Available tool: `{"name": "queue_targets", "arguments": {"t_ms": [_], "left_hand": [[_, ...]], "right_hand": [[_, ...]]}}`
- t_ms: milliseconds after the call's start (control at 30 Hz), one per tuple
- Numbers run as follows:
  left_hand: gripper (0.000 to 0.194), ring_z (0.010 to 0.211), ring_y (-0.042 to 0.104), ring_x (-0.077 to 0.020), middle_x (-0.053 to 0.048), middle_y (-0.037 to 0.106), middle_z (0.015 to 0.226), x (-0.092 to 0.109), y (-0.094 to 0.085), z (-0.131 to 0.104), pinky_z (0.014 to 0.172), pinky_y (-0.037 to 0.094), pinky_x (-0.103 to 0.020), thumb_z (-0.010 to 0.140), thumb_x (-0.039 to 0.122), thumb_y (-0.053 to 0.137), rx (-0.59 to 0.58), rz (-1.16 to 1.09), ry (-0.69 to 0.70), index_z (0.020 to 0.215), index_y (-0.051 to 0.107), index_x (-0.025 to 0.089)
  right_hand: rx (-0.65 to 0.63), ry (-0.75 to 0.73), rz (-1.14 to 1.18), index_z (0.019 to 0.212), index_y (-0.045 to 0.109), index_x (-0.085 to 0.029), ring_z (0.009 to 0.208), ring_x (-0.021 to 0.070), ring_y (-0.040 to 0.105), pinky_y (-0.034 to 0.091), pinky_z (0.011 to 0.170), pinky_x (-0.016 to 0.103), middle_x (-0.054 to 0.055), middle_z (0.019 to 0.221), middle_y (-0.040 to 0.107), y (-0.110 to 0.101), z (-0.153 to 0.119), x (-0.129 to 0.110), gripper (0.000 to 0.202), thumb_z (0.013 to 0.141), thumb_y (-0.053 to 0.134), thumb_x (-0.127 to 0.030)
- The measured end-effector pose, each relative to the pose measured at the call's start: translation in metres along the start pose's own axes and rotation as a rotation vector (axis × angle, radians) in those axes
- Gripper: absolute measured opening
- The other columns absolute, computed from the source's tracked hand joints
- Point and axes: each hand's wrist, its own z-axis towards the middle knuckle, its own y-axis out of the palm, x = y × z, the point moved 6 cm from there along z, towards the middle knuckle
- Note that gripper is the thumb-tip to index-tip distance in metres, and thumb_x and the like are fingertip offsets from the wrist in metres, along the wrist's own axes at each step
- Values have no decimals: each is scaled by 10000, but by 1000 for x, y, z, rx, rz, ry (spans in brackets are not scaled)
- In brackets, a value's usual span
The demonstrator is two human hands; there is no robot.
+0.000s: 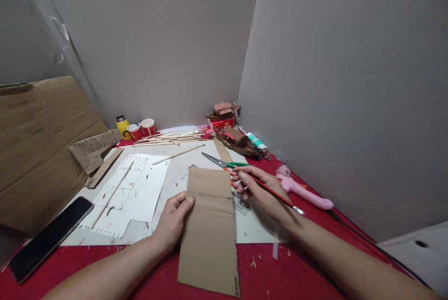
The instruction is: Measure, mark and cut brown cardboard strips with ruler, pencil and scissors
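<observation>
I see a red counter (287,272) boxed in by grey walls, a big brown cardboard sheet (38,150) leaning at its left edge. At the near edge lies the cardboard strip (210,225), long axis running away from me, its near end hanging toward me. It sits between my hands. My left hand (173,223) presses its left edge, thumb on top, fingers curled, gripping nothing else. My right hand (261,190) sits just off the strip's right edge, closed around a thin red pencil (276,195). Scissors (224,163) lie beyond the strip; a phone (49,237) rests near the left corner.
</observation>
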Motion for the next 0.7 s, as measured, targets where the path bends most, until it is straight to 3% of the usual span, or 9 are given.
{"name": "queue_targets", "arguments": {"t_ms": [167, 333, 700], "left_hand": [[414, 660, 667, -192, -53, 749, 782, 0, 3, 0, 650, 506, -277, 703, 517, 812, -15, -20, 2, 869, 697, 156], [406, 666, 685, -202, -62, 762, 838, 1, 3, -1, 673, 528, -306, 726, 461, 804, -7, -38, 12, 973, 680, 162], [435, 676, 694, -197, -68, 769, 876, 3, 3, -10, 676, 539, -299, 719, 431, 820, 31, 8, 70, 1023, 667, 160]], "right_hand": [[25, -95, -73, 1062, 684, -185, 592, 147, 648, 486, 485, 250, 95, 868, 748, -4, 1, -1, 555, 876, 548, -690], [19, -229, -259, 1098, 673, -188, 621, 163, 676, 540, 550, 279, 81, 819, 742, -4, -1, -2, 487, 977, 441, -599], [-62, -361, -371, 1108, 674, -214, 703, 214, 703, 575, 652, 345, 70, 849, 739, -3, -2, -8, 336, 950, 525, -471]]}}
